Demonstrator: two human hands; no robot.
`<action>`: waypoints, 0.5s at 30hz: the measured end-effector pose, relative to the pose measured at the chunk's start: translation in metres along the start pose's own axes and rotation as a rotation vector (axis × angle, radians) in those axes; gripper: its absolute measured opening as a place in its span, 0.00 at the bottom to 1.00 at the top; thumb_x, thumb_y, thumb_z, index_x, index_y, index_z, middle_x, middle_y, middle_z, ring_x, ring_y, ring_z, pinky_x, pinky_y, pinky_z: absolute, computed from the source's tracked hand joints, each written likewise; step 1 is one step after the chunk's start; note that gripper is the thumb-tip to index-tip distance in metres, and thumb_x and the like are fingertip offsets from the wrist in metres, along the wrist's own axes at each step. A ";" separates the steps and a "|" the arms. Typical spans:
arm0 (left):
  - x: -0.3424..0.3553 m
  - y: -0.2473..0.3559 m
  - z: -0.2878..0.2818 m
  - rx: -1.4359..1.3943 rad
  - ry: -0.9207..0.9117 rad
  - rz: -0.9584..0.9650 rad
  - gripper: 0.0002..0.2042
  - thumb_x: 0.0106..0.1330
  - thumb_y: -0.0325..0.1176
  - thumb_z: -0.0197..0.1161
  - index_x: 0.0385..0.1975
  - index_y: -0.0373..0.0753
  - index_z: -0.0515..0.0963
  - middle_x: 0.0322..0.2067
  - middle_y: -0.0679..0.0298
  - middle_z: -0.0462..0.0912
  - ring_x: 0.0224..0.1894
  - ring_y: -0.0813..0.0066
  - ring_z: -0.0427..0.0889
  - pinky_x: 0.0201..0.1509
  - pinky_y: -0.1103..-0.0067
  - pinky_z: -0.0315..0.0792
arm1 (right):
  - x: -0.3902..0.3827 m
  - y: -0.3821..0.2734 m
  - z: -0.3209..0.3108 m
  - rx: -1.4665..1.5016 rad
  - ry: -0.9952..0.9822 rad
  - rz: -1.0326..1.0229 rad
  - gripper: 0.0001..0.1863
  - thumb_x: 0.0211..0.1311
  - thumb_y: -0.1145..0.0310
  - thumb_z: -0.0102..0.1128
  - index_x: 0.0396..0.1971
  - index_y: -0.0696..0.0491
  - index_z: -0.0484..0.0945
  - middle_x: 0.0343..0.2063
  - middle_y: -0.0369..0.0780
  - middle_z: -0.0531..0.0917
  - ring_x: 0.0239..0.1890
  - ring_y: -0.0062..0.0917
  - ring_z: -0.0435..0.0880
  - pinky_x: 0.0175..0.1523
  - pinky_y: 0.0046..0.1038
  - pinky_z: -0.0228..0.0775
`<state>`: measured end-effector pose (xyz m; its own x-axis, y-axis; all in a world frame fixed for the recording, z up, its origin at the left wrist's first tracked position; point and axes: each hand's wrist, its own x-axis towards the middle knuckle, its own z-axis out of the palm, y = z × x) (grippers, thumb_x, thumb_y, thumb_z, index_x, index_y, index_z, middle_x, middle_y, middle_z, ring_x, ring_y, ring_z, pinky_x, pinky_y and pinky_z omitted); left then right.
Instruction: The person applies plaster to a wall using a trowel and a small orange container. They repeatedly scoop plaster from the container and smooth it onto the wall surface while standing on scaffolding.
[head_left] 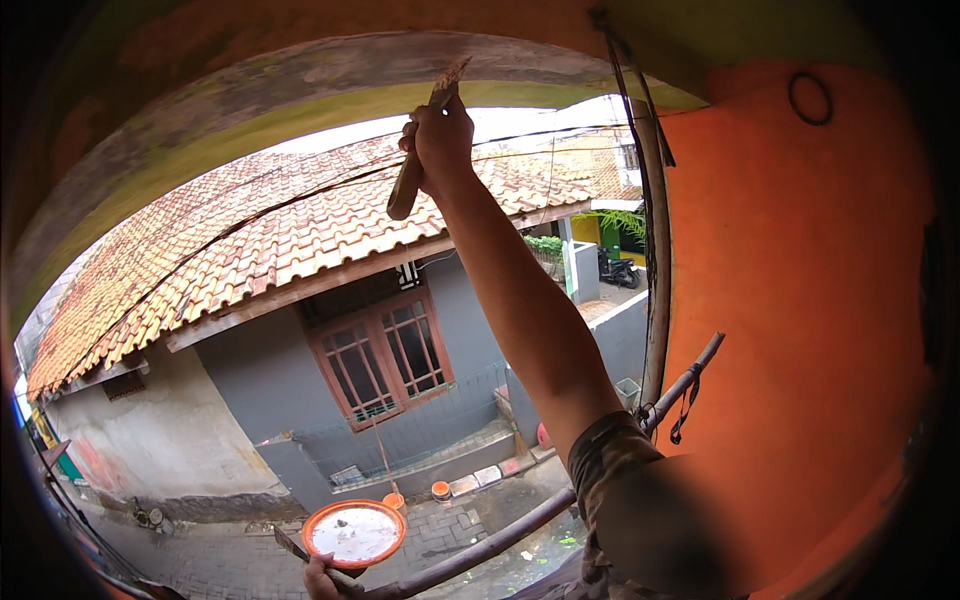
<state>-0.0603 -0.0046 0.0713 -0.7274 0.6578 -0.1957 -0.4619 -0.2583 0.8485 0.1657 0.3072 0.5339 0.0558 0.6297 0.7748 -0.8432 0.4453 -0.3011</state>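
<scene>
My right arm reaches up to the beam [330,65] overhead. The right hand [443,138] is closed around a wooden-handled tool [403,190] with a ragged, tan tip close to the beam's face; the angle does not show whether it touches or what kind of tool it is. Low in view, my left hand [319,578] grips the edge of an orange-rimmed bowl [354,532] of wet-looking white material with a small lump in it. A dark flat strip [290,546] sticks out beside that hand; whether the hand also holds it is unclear.
A slanting pole [480,548] crosses in front of me, and an upright post [655,240] with dark cables stands right of my arm. The orange wall [790,300] closes the right side. Across the paved lane [230,560] stands a grey, tile-roofed house [260,390].
</scene>
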 end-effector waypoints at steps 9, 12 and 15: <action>-0.004 0.009 -0.001 -0.137 -0.008 -0.070 0.11 0.66 0.37 0.48 0.39 0.37 0.70 0.22 0.63 0.74 0.11 0.85 0.63 0.06 0.92 0.55 | 0.129 -0.020 -0.138 0.075 0.072 -0.294 0.06 0.57 0.80 0.36 0.32 0.57 0.63 0.21 0.42 0.68 0.18 0.25 0.67 0.23 0.28 0.64; -0.005 0.007 0.009 -0.083 -0.020 -0.054 0.10 0.66 0.37 0.48 0.38 0.37 0.71 0.21 0.62 0.74 0.10 0.85 0.63 0.06 0.92 0.55 | 0.174 -0.030 -0.157 -0.210 0.149 -0.497 0.09 0.57 0.81 0.33 0.36 0.57 0.62 0.22 0.44 0.69 0.19 0.26 0.68 0.23 0.30 0.67; -0.008 0.003 0.008 -0.040 0.030 -0.005 0.10 0.67 0.38 0.47 0.37 0.38 0.70 0.20 0.61 0.74 0.09 0.86 0.62 0.05 0.91 0.54 | 0.140 -0.022 -0.112 -0.091 0.151 -0.402 0.17 0.56 0.83 0.32 0.45 0.57 0.61 0.22 0.43 0.69 0.18 0.25 0.68 0.23 0.29 0.68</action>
<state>-0.0516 -0.0050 0.0793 -0.7400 0.6373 -0.2149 -0.4847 -0.2838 0.8273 0.2522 0.4573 0.5866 0.4531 0.4782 0.7523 -0.6884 0.7239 -0.0454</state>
